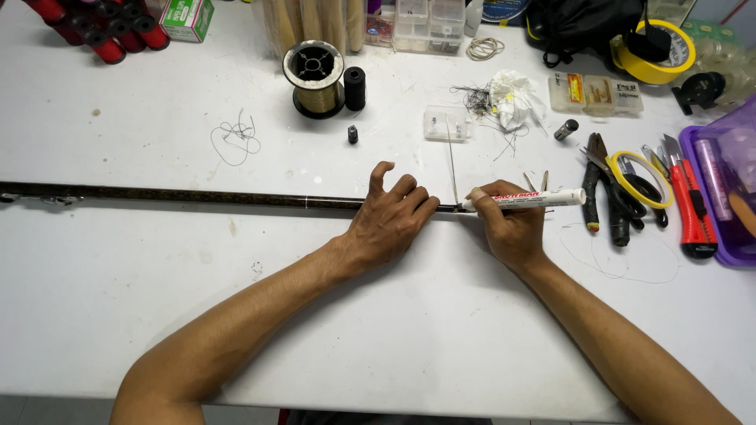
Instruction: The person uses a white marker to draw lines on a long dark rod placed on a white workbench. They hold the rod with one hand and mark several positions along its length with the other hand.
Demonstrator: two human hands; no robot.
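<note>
A person leans over a white table [378, 330], both bare forearms reaching in from the near edge. A long, thin dark rod [197, 196] lies flat across the table, running from the far left edge toward the middle. The left hand [390, 222] rests on top of the rod near its right end, fingers spread slightly apart and curled down over it, pressing it against the table. The right hand [512, 228] holds a white marker pen [524, 199] lying almost level, its fingers clamped together around the barrel, the tip pointing left and meeting the end of the rod just beside the left fingertips. From here it is hard to tell whether the tip actually touches.

Beyond the hands stand a spool of gold-coloured line [313, 79] and a small black cylinder [354, 87]. To the right lie dark pliers [602, 189], a roll of yellow tape [638, 179] and a red utility knife [690, 206], near a purple tray [728, 189].
</note>
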